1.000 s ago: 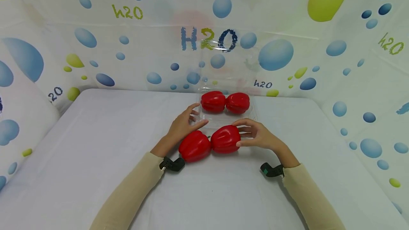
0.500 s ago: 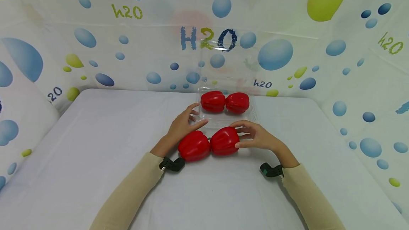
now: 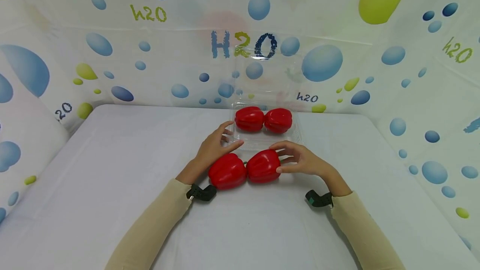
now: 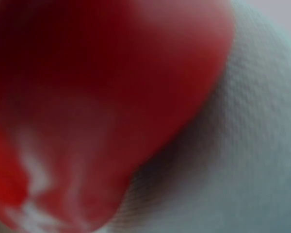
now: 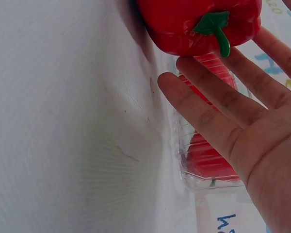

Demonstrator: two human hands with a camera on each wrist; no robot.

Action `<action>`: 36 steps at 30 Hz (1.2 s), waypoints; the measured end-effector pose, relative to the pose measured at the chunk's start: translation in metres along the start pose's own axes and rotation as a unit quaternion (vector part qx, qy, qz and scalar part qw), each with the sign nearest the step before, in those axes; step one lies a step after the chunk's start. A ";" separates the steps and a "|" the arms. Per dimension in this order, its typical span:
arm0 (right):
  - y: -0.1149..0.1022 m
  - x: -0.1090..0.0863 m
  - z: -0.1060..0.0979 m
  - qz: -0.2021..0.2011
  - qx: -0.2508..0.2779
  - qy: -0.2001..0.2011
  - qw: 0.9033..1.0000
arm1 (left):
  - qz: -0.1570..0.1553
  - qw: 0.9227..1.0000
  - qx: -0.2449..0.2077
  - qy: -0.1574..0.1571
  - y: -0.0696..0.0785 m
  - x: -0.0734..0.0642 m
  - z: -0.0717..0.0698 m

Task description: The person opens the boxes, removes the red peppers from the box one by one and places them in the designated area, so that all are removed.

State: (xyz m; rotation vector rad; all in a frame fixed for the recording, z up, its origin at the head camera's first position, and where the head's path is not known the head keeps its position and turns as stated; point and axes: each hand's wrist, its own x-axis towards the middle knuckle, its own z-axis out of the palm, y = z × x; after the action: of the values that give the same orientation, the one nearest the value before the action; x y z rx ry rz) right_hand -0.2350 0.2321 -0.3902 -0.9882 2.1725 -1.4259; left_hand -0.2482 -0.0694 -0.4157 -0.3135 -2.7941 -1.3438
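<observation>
Two red bell peppers lie side by side in front of a clear plastic box, the left pepper (image 3: 227, 171) and the right pepper (image 3: 263, 166). My left hand (image 3: 215, 147) is at the left edge of the clear box (image 3: 247, 140), fingers loosely extended and thumb stretched over the table behind the left pepper. Blurred red skin of a pepper (image 4: 111, 87) fills much of the left wrist view. My right hand (image 3: 300, 159) holds the right pepper's end between thumb and fingertips. In the right wrist view, this pepper's green stem (image 5: 218, 31) faces the palm.
Inside the box sit two more red bell peppers, the left one (image 3: 249, 119) and the right one (image 3: 278, 120). Its transparent lid (image 3: 268, 74) stands raised against the patterned backdrop (image 3: 168, 66). A white cloth (image 3: 112, 170) covers the table.
My right hand and the right pepper shifted slightly toward me and left over the first half second. Since then both have stayed nearly still. The left hand keeps its place.
</observation>
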 end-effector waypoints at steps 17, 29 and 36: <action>0.001 -0.002 -0.006 -0.005 0.004 -0.004 1.000 | 0.000 1.000 0.008 0.000 -0.002 0.002 0.001; -0.001 -0.003 -0.011 -0.016 0.000 0.008 1.000 | -0.005 1.000 0.005 -0.002 -0.001 0.001 -0.001; 0.000 -0.005 -0.015 -0.041 -0.003 0.017 0.999 | -0.009 1.000 0.006 -0.006 0.000 0.001 0.000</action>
State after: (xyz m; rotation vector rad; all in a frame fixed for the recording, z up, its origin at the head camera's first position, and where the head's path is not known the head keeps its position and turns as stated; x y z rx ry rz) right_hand -0.2406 0.2452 -0.3839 -1.0750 2.1848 -1.4828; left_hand -0.2495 -0.0694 -0.4150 -0.2969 -2.8208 -1.3344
